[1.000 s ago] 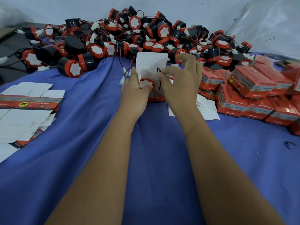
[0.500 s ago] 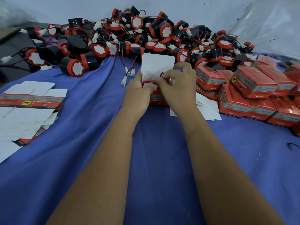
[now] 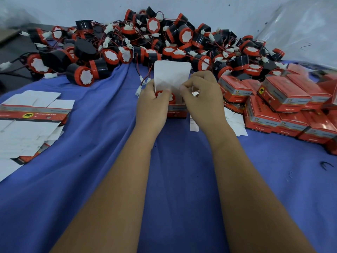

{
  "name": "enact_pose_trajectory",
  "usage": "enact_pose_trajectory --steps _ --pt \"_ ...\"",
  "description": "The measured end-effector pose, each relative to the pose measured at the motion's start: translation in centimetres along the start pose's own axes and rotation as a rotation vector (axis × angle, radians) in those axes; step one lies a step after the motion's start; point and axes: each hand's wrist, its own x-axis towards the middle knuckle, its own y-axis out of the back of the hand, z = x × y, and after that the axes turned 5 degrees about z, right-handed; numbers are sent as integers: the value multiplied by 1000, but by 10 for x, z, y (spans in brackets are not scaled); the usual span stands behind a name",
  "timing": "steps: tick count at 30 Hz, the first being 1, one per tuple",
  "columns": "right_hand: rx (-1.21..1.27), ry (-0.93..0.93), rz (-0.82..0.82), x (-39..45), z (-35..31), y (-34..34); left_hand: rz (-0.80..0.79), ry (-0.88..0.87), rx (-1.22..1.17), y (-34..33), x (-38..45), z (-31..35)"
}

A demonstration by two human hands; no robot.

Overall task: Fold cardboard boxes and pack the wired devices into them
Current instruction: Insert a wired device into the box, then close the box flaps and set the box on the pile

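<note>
A: Where does the box lie relative to the hands?

B: The open red box [image 3: 176,111] stands on the cloth between them. The left hand [image 3: 152,105] grips its left side, thumb curled over the red-and-white device [image 3: 165,95] seated inside. The right hand [image 3: 202,95] pinches a small white side flap [image 3: 195,93], fingers curled. The white lid flap [image 3: 171,74] stands upright just beyond both hands.

A: And the wires?

B: A red-and-black wire [image 3: 145,75] with white plugs lies just left of the left hand; whether it belongs to the boxed device cannot be told.

A: The surface?

B: A blue cloth [image 3: 102,136]. A pile of loose devices [image 3: 164,41] lies at the far edge, closed red boxes [image 3: 284,99] are stacked to the right, and flat unfolded boxes [image 3: 31,121] lie to the left.

A: The room?

B: A pale wall [image 3: 237,13] behind, with clear plastic sheet [image 3: 310,31] at far right.
</note>
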Motion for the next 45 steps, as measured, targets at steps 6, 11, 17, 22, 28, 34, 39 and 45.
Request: enact_pose_trajectory --steps 6,11,17,22,28,34,39,45 --pt "83 -71 10 -1 -5 -2 -1 38 -50 -1 1 2" --pt "166 -174 -19 -3 -6 -1 29 261 -402 -1 5 7" --pt "313 -266 -62 -6 0 0 -66 95 -59 4 9 -2" --pt "138 -176 -80 -3 4 -5 -59 17 -11 5 8 -5" --pt "233 -270 29 -4 2 -10 -60 -2 -80 8 8 -6" --pt "186 -183 -85 -3 5 -4 18 -74 8 8 7 -8" --pt "486 -440 -37 -2 5 0 81 23 -51 17 5 -6" --pt "326 -299 -125 -7 10 2 38 165 -205 23 7 -1"
